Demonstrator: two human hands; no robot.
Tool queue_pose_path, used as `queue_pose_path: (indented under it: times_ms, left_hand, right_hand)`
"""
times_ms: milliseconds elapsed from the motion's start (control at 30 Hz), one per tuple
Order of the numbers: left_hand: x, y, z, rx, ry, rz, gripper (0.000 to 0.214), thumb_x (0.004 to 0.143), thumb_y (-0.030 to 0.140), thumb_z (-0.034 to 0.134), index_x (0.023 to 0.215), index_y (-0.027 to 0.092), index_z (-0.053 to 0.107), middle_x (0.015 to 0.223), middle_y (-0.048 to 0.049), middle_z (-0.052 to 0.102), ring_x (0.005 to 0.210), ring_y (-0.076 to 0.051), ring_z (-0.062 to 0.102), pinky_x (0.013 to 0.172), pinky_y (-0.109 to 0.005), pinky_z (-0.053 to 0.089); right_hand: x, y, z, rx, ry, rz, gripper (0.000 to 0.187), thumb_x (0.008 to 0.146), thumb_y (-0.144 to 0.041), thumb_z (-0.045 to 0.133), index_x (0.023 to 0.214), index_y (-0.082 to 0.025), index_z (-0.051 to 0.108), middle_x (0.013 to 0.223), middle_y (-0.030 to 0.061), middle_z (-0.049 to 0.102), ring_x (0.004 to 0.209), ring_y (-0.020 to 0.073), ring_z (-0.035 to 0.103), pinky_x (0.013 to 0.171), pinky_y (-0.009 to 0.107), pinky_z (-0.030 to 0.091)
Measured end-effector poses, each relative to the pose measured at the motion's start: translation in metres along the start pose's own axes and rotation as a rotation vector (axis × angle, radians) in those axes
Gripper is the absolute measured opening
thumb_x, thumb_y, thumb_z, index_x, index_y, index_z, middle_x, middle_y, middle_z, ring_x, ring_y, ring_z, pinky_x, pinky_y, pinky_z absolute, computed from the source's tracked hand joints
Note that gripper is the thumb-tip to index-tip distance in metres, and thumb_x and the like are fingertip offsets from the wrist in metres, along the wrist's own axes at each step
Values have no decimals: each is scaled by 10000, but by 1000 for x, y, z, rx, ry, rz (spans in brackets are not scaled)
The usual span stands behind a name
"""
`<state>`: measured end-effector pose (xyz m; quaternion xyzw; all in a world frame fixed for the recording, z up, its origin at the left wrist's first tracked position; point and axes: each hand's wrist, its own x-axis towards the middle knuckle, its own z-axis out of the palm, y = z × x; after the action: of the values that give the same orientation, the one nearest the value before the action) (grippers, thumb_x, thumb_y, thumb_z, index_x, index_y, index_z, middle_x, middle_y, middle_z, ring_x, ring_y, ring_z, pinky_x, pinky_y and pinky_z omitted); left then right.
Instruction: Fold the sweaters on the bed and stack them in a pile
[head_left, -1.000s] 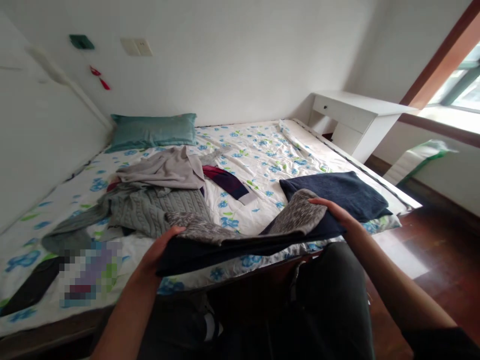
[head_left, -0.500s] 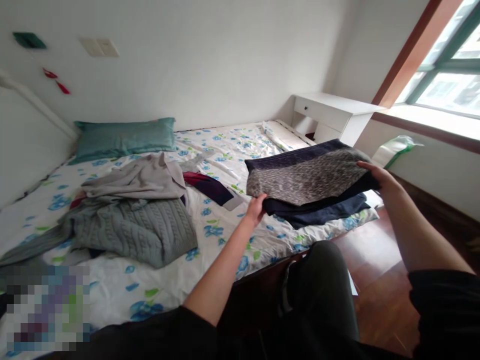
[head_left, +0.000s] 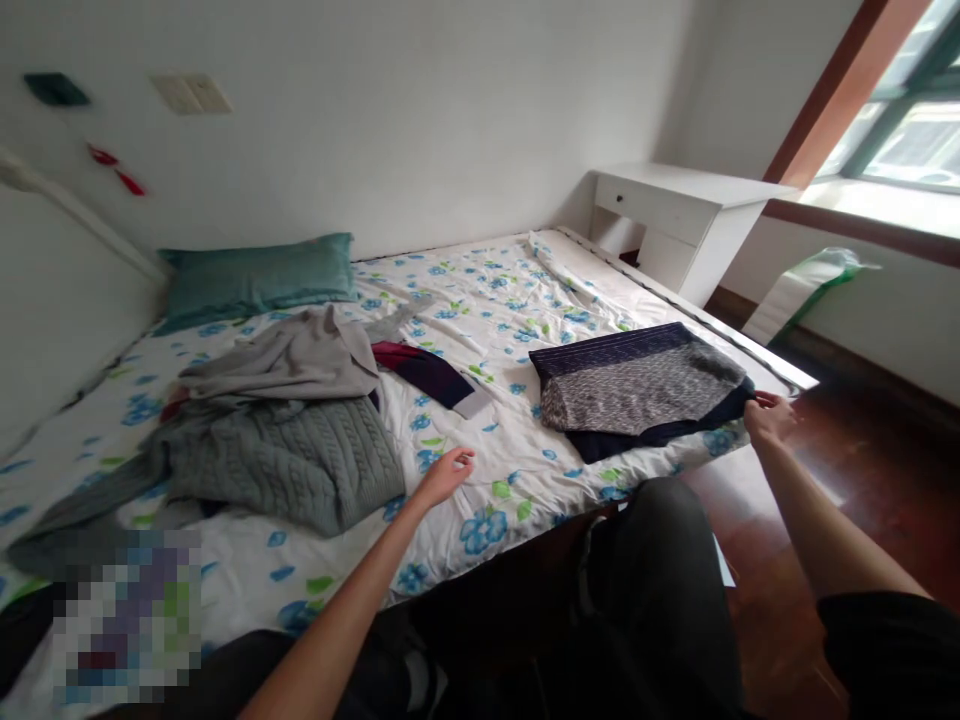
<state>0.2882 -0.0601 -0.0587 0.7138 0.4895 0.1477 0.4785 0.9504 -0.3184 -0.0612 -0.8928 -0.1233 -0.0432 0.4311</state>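
Note:
A folded sweater, speckled grey with a dark navy band, lies on top of a dark folded garment near the bed's right front edge. My right hand is at the pile's right front corner, its fingers loosely bent and apart, close to or touching the dark cloth. Over the bed left of the pile is my left hand, holding nothing, with fingers loosely curled. A grey cable-knit sweater lies spread out farther left, partly under a light grey-beige garment. A dark red and navy sleeve sticks out from it.
The clothes lie on a bed with a blue-flowered white sheet. A teal pillow rests by the wall. A white desk stands beyond the bed, near a green-and-white plastic package. My knee is against the bed's front side.
The speckled folded sweater has come down from between my hands onto the bed. My left hand has let go and moved left; my right hand has lowered beside the pile's corner.

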Motion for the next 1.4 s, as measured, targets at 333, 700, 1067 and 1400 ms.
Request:
queue_pose_path:
  times_ms: [333,700,1067,1400]
  left_hand:
    - [-98,-80,-135,741,411,-171,330,902,332,739,1202,203,785,1368,-188,746,1319,-396,671,1166,-421,484]
    - [-90,-59,-126,384,491,-159,132,988,351,683,925,250,738,1056,-98,850,1039,-297,754,894,-311,494]
    - [-107,-79,-106,249,-452,-134,403,666,559,847,741,201,677,694,3,656,705,-177,572,675,-270,419]
    - [-30,-72,-166,609,119,-98,254,912,307,639,1036,196,830,1119,-116,833,1072,-276,762,954,-336,580]
  right_hand:
    - [-182,-171,96,514,-717,-255,293,773,-387,746,1004,-215,799,960,77,825,866,232,743,862,352,627]
    - [-350,-170,108,-103,-1570,-882,371,877,-247,743,1221,-228,880,1074,66,878,919,248,805,848,302,558]
    - [-373,-166,107,-192,-1458,-880,354,955,-217,693,1267,-207,859,1005,45,862,895,193,772,812,250,486]
    - [-449,-191,145,-354,-1071,-843,201,1089,-308,634,1212,-216,763,1090,87,857,977,231,781,799,283,392]
